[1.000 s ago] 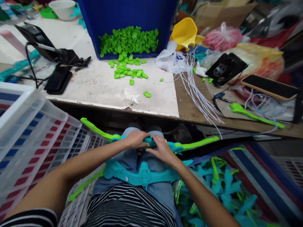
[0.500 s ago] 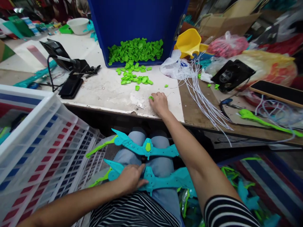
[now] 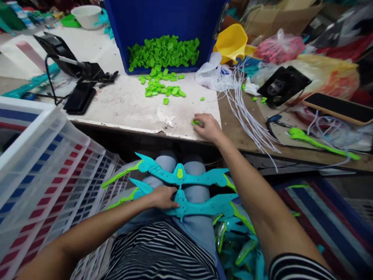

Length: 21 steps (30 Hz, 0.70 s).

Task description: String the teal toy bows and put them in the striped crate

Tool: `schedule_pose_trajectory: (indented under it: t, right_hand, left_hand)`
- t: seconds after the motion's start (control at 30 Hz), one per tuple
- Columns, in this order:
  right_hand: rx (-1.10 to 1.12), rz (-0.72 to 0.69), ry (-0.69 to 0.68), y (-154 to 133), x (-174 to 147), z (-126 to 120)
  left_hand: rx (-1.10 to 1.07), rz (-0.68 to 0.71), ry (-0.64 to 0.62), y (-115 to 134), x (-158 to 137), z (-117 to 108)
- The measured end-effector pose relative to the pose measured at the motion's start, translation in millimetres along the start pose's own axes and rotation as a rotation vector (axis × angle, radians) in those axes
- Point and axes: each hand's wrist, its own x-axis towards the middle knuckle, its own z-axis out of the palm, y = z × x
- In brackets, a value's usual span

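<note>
Across my lap lie two turquoise plastic toy bows with light-green tips. The farther toy bow (image 3: 198, 179) has a small green piece set in its middle; the nearer toy bow (image 3: 201, 209) shows no green there. My left hand (image 3: 163, 197) is closed around the nearer bow, just left of its middle. Over the table's front edge, my right hand (image 3: 207, 127) pinches a small green plastic piece (image 3: 194, 121) between thumb and fingers. Similar loose green pieces (image 3: 163, 90) are spread on the white tabletop, spilling from a heap in the tipped blue bin (image 3: 145, 23).
A white plastic basket (image 3: 55, 155) stands at my left. On the table are a black phone stand (image 3: 81, 99), a bundle of white cords (image 3: 244, 112), a yellow scoop (image 3: 232, 43), a black fan (image 3: 284, 85) and a phone (image 3: 340, 107). More bow parts (image 3: 241, 249) lie low at my right.
My right hand has shifted slightly right and toward the table's edge with the green piece. My left hand stays on the nearer bow. The whole view has tilted a little.
</note>
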Motion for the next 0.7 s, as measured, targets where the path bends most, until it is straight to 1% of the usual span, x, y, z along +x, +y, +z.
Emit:
schedule_pose_trajectory:
  t: [0.07,0.13,0.17,0.2,0.27,0.33,0.37,0.43,0.47,0.5,0.57,0.7]
  right_hand:
    - [0.015,-0.084,-0.115,3,1,-4]
    - [0.014,-0.113,-0.153,-1,-11,-10]
    - [0.020,-0.119,-0.147,-7,-24,-12]
    - [0.041,-0.125,-0.131,-16,-42,-14]
    - [0.134,-0.155,-0.086,-42,-93,-15]
    - [0.278,-0.260,-0.118,-73,-154,-10]
    - [0.312,-0.288,-0.139,-87,-183,-6]
    - [0.316,-0.263,-0.157,-109,-233,6]
    - [0.308,-0.232,-0.153,-115,-251,13]
    - [0.300,-0.198,-0.140,-119,-263,19]
    - [0.298,-0.143,-0.101,-121,-276,30]
    - [0.333,-0.089,-0.055,-118,-277,43]
  left_hand:
    - [-0.079,0.061,-0.026,-6,8,-1]
    - [-0.186,0.110,-0.068,-12,13,-3]
    - [-0.244,0.122,-0.090,-14,14,-5]
    - [-0.301,0.126,-0.110,-16,15,-6]
    - [-0.395,0.117,-0.141,-19,15,-8]
    - [-0.437,0.100,-0.160,-20,14,-10]
    - [-0.440,0.099,-0.167,-20,14,-10]
    - [-0.441,0.105,-0.178,-21,14,-10]
    - [-0.444,0.108,-0.181,-21,15,-9]
    - [-0.448,0.109,-0.182,-21,16,-8]
    - [-0.448,0.107,-0.172,-22,17,-7]
    - [-0.421,0.125,-0.148,-24,17,-6]
